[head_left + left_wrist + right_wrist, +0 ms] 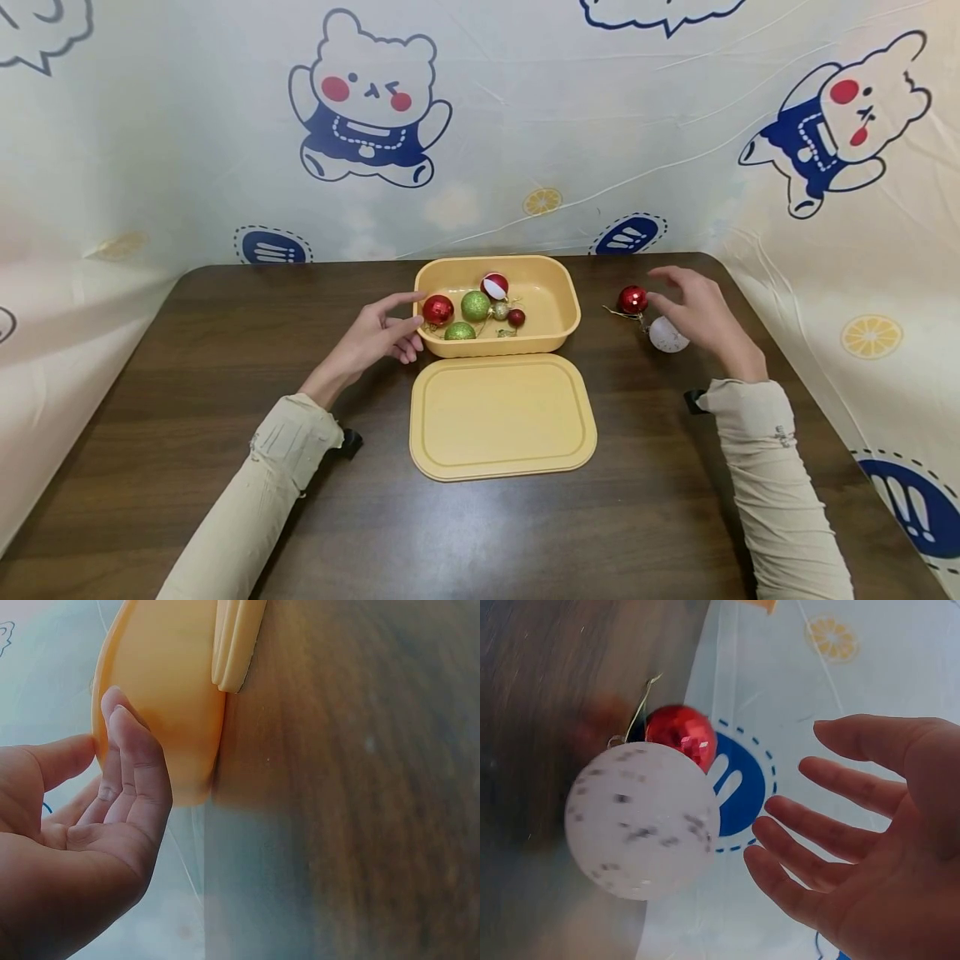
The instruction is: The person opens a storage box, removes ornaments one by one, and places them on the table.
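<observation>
A: Bare skin, no grip. Right hand (693, 312) is spread, fingers straight, holding nothing. It hovers just beside the red ball (633, 300) and white ball (667, 335).

B: Touching them?

A: Head view: fingertips near the red one, contact unclear. Right wrist view shows a gap between the fingers (821, 825) and both balls, so apart, I'd say. The two balls lie on the table (187, 375), right of the box (558, 329), close together; whether they touch, can't tell.

B: Left hand?

A: Left hand (375, 333) is loose and open too, fingers resting against the box's left wall, thumb near the rim. Not curled round it. Looks like steadying.

B: Box contents?

A: Several balls: red, two green, red-white, a couple of small ones. Lid (501, 414) lies flat in front of the box, touching its near edge.

B: Step?

A: My read: loading the loose balls into the box, two left outside. The hand is at the reach stage, pre-grasp.

B: Next move needs?

A: Probably closing the fingers round one ball or its hanger wire. Round and glossy, so it could roll off if nudged.
</observation>
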Demonstrator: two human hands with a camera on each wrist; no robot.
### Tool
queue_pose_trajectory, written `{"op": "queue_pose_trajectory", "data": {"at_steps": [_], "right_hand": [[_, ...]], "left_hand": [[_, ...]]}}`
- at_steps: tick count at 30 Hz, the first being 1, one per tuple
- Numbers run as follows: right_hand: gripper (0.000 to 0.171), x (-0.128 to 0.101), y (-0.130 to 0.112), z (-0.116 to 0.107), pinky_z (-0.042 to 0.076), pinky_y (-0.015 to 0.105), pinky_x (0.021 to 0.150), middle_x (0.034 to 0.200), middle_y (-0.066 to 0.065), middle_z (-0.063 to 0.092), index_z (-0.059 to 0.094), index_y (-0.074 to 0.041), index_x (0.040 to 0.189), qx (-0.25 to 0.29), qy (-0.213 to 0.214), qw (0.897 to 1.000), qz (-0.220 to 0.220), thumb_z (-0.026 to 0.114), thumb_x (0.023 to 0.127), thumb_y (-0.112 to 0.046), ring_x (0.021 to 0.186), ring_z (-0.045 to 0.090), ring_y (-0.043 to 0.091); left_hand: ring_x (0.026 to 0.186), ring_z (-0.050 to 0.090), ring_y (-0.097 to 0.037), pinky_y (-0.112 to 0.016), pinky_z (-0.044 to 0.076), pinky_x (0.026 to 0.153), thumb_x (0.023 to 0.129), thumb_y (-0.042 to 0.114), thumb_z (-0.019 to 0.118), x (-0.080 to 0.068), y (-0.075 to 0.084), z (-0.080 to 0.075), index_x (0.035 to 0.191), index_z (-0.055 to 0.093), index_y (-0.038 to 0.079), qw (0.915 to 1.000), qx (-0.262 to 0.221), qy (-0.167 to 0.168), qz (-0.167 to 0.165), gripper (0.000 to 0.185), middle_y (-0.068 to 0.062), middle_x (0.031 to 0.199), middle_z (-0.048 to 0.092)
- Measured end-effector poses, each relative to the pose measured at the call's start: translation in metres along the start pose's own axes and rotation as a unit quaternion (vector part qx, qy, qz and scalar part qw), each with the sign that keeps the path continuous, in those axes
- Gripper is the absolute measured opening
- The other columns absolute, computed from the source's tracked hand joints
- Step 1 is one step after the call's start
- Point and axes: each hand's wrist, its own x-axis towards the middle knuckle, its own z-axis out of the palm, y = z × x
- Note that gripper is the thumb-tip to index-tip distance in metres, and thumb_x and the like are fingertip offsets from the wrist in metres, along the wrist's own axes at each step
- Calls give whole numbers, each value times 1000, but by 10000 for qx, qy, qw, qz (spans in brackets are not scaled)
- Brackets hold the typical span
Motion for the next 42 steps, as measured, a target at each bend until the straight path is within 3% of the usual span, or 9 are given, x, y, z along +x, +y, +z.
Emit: {"op": "queue_pose_trajectory", "data": {"at_steps": [8, 18, 29, 36, 42], "right_hand": [[37, 1, -21, 3, 32, 60, 110, 137, 25, 55, 57, 2, 132, -71, -92, 9998, -168, 62, 98, -14, 131, 45, 42], [38, 4, -43, 11, 36, 60, 109, 136, 23, 55, 58, 0, 132, -131, -188, 9994, -245, 64, 97, -13, 129, 46, 40], [36, 9, -67, 31, 40, 54, 104, 129, 21, 60, 60, 3, 129, -108, -232, 9951, -955, 65, 96, -12, 117, 53, 38], [38, 17, -91, 46, 31, 56, 112, 135, 22, 58, 59, 2, 131, -164, -533, 9927, -1070, 64, 97, -14, 131, 45, 40], [39, 25, -109, 56, 31, 53, 114, 137, 19, 57, 58, 0, 133, 8, -690, 9910, -1145, 64, 98, -16, 134, 44, 37]], "left_hand": [[64, 65, -21, -34, 60, 62, 102, 22, 58, 0, -1, -1, 151, 40, 13, 10000, -33, -32, 34, 52, -22, 83, 67], [64, 65, -22, -34, 60, 63, 102, 21, 58, 3, -1, -1, 151, 41, 13, 10000, 49, -7, 13, 52, -23, 85, 67], [63, 65, -23, -34, 60, 62, 103, 17, 58, 2, -3, 0, 151, 41, 13, 10000, 32, -8, 41, 51, -23, 84, 67], [64, 65, -23, -34, 60, 64, 102, 19, 58, 4, -1, 0, 151, 41, 15, 10000, 66, -15, 21, 52, -34, 91, 64], [64, 65, -23, -34, 60, 64, 102, 19, 58, 3, -3, -1, 151, 42, 15, 10000, 77, 20, -55, 51, -25, 86, 66]]}}
